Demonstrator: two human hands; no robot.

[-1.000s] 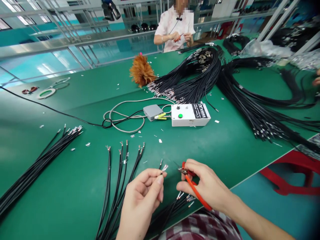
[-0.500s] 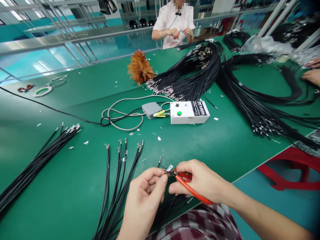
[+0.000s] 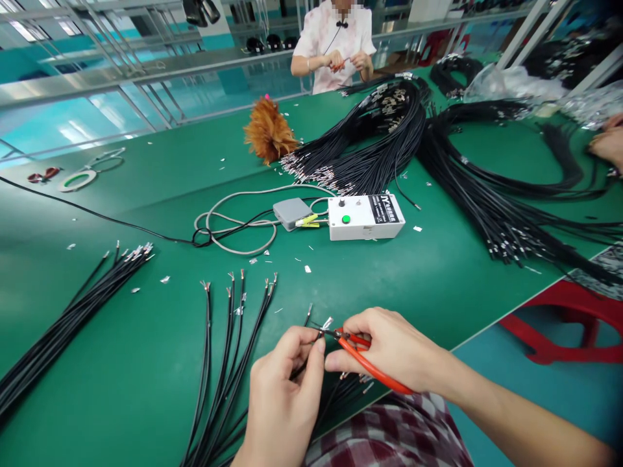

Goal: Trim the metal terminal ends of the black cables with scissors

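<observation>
My left hand [image 3: 289,383] pinches the end of a black cable [image 3: 300,368] between thumb and fingertips, near the front edge of the table. Wrapped round the red handles of a pair of cutters [image 3: 372,368] is my right hand [image 3: 384,344]. The dark jaws touch the cable end at my left fingertips, beside a scrap of silver foil [image 3: 328,322]. Several black cables with bared ends [image 3: 233,337] lie just left of my left hand. More cable ends [image 3: 357,383] show below my right hand, partly hidden.
A white box [image 3: 366,218] with a green button, a grey block [image 3: 292,213] and looped cords lie mid-table. Cable bundles lie left [image 3: 82,311], behind [image 3: 374,136] and right [image 3: 487,188]. A feather duster [image 3: 269,131] stands behind. A person [image 3: 335,45] works across the table; another's hand [image 3: 608,144] shows at right.
My left hand has turned slightly, and the black cable now shows between its fingers. The cutters remain at the cable end. The whole view has shifted slightly.
</observation>
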